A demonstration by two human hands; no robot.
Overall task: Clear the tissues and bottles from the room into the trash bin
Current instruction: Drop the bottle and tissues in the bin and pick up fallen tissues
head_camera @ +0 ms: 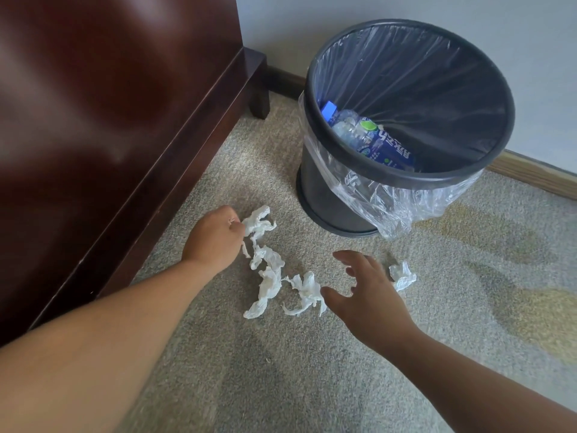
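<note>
Several crumpled white tissues lie on the carpet in front of the black trash bin [321,195]. My left hand [215,237] pinches the farthest tissue [257,223] by its left edge. More tissues [270,276] trail down to one [307,292] just left of my right hand [365,289]. That hand hovers with spread fingers between it and a small tissue [402,275] on the right. Inside the bin, lined with a clear bag, lie two plastic bottles [368,139], one with a blue cap and one with a green cap.
A dark wooden piece of furniture [125,120] stands along the left, its leg near the wall. The bin sits close to the grey wall and wooden skirting board [530,173]. Beige carpet [312,370] stretches toward me and to the right.
</note>
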